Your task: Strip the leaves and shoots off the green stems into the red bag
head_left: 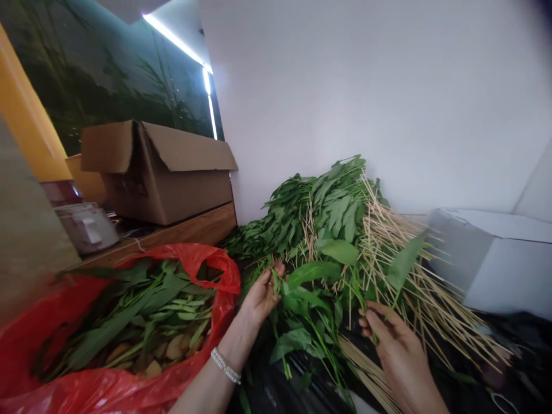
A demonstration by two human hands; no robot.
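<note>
Your left hand pinched the leafy stems, thumb and fingers together, and your right hand was clamped on stems at the bunch's right side. Skewers lay tangled just beyond the right hand, with a leaf pile ahead of the grip. Left of it sat a red bag of greens, with a cardboard box behind, and a white box stood right

Bkgd: plain white wall meets dark glass panel w/ leaf pattern, edged by bright LED strip; yellow pillar far L; open cardboard box on wooden ledge, L of centre; white box at R, by wall.
</note>
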